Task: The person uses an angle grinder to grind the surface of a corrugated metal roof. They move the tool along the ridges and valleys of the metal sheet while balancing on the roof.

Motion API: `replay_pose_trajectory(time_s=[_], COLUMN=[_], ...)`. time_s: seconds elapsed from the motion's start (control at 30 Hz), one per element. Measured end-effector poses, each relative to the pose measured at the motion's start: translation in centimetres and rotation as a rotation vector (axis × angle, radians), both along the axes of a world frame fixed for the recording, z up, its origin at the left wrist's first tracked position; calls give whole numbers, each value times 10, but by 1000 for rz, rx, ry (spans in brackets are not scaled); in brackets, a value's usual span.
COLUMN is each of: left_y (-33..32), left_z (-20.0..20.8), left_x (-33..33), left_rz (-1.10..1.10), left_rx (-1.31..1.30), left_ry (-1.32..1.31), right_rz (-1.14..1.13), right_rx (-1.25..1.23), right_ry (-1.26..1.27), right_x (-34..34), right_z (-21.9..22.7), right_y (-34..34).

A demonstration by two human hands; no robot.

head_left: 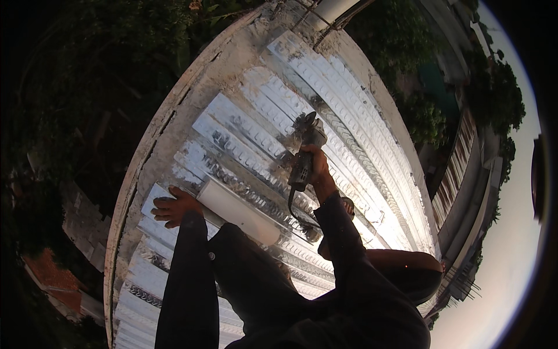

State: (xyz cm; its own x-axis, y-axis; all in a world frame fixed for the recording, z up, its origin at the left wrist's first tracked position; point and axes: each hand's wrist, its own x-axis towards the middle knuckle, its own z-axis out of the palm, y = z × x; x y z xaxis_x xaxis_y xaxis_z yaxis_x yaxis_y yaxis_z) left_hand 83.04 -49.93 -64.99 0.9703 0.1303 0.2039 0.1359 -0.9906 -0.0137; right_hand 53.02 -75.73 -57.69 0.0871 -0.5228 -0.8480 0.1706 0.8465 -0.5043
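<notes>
My right hand point(317, 164) is wrapped round the body of a dark angle grinder point(313, 135), whose head points away from me over the ribbed metal decking point(244, 131). A dark cord runs from the grinder's near end back toward my leg. Whether its disc touches the metal I cannot tell. My left hand point(176, 207) lies with its fingers spread on the decking near the left edge, holding nothing. Just right of it, a white pipe point(238, 210) lies across the ribs, its near end close to my knee.
A rough concrete edge point(152, 131) borders the decking on the left, with dark trees and a drop beyond. At the far end stand a thick white pipe point(331, 11) and rebar point(321, 36). Roofs point(459, 154) lie lower on the right. My bent legs are close to the work.
</notes>
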Motion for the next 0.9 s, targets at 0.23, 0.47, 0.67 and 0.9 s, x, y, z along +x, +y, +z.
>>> replay_pose_trajectory(time_s=[0.23,0.47,0.67,0.9], left_y=[2,2,2,1], left_z=[4,3,1,6], left_x=[1,1,1,0], left_rz=[-18,-8,-11,-24], left_rx=[-49,-33,-19,-30], left_ry=[21,44,24,29], right_rz=[6,-8,0,33], right_rx=[27,27,35,11], right_ry=[-24,-38,-33,-45], right_x=[1,0,1,3], right_z=[-4,-5,-1,-5], right_y=[0,-2,-3,-4])
